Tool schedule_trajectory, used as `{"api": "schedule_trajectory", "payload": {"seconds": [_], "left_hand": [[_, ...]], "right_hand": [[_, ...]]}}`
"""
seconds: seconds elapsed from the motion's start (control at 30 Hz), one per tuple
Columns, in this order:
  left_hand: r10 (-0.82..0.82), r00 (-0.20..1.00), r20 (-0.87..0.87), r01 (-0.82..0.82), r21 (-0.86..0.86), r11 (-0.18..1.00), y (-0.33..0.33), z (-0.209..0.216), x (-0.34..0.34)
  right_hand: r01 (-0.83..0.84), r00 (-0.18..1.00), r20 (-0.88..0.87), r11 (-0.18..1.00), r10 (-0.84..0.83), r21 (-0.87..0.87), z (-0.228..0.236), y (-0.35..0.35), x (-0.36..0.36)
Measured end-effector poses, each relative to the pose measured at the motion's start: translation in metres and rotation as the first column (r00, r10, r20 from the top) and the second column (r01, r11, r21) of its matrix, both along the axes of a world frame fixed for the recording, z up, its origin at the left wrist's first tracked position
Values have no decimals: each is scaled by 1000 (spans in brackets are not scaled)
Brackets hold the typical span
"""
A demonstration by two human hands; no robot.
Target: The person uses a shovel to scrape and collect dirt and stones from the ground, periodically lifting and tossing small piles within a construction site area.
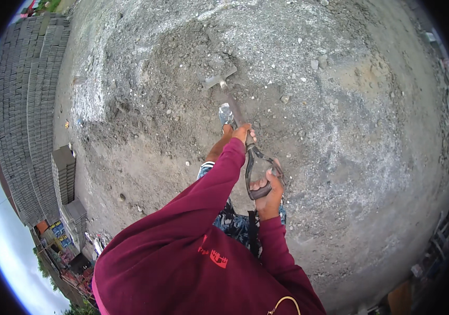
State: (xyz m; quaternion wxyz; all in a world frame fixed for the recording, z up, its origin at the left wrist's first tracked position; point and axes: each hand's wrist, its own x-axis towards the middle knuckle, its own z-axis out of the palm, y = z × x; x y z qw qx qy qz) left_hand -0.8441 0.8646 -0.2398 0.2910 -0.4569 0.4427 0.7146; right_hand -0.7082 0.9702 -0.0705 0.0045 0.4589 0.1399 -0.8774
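Both grips hold a shovel (237,111), its blade at a patch of loose dark soil (182,63).
The left grip (243,133) is wrapped around the shaft (234,102) just above the handle's fork, and the right grip (269,190) is closed around the bar of the handle (259,193), nearer the body. The shovel slants away from the person, blade (220,79) farthest out; how deep its edge sits in the soil I cannot tell. A foot (225,114) stands just left of the shaft, short of the blade. Pale, gritty ground (350,131) spreads right of the shovel, strewn with small stones. Well off to the left rises a tall stack of grey blocks (27,115), with a smaller stack (64,173) beside it.
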Motion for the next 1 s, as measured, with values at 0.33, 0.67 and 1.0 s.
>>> {"api": "schedule_trajectory", "payload": {"seconds": [0.33,0.67,1.0], "left_hand": [[-68,978,198,87,-89,992,20,36,11],[-44,995,90,59,-173,983,1,-34,-9],[-101,984,147,123,-149,981,23,-37,-52]], "right_hand": [[-3,998,68,1000,2,15,56,16,-14],[-105,994,-8,994,105,0,-43,4,1],[105,990,-91,994,-104,1,-50,27,-37]]}}
